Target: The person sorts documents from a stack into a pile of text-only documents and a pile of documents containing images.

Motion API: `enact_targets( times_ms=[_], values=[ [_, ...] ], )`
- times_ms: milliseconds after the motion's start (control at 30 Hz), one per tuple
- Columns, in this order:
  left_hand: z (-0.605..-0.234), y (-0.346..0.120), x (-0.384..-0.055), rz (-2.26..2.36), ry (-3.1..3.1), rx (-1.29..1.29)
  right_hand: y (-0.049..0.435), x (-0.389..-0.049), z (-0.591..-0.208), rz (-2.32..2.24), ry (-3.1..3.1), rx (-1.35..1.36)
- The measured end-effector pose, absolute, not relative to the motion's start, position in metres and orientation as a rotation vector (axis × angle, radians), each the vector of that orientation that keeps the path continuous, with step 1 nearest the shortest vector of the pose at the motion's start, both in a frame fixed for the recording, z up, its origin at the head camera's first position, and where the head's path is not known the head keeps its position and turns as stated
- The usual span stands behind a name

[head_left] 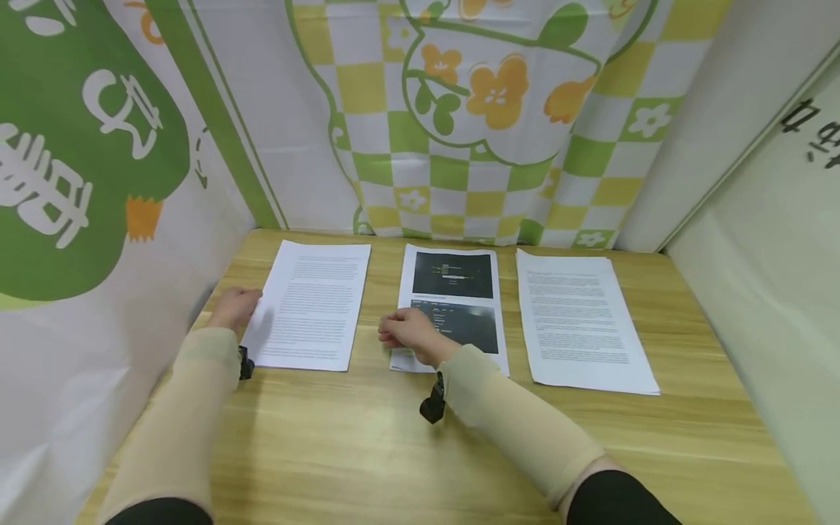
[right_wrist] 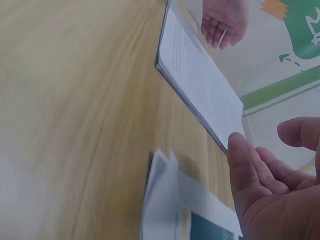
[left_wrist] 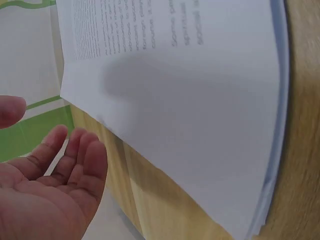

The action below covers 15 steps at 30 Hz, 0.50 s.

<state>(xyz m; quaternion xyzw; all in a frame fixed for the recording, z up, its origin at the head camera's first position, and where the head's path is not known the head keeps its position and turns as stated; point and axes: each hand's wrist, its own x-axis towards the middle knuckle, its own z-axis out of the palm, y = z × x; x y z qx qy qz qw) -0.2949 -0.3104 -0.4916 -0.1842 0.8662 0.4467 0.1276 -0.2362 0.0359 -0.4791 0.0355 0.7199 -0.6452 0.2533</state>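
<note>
Three stacks of printed paper lie in a row on the wooden table. Beside the left edge of the left stack of text pages is my left hand. In the left wrist view that hand has bent fingers, its thumb apart and nothing between them. My right hand hovers over the lower left part of the middle stack, which carries two dark printed pictures. Its fingers are loosely bent with the thumb apart in the right wrist view, and that hand holds nothing. A corner of the middle stack lifts there.
The right stack of text pages lies slightly askew. Behind the wooden table hangs a patterned curtain, with a printed cloth at the left and a pale wall panel at the right.
</note>
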Motion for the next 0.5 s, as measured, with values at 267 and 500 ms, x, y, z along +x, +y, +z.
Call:
enact_targets(
  times_ms=[267,500],
  values=[
    [-0.496,-0.3,-0.301,1.144,2.615,-0.456,0.01,-0.237,-0.491,-1.8,1.911,0.176],
    [-0.495,-0.301,-0.3,1.097,2.651,-0.443,-0.001,-0.241,-0.502,-1.791,1.906,0.207]
  ],
)
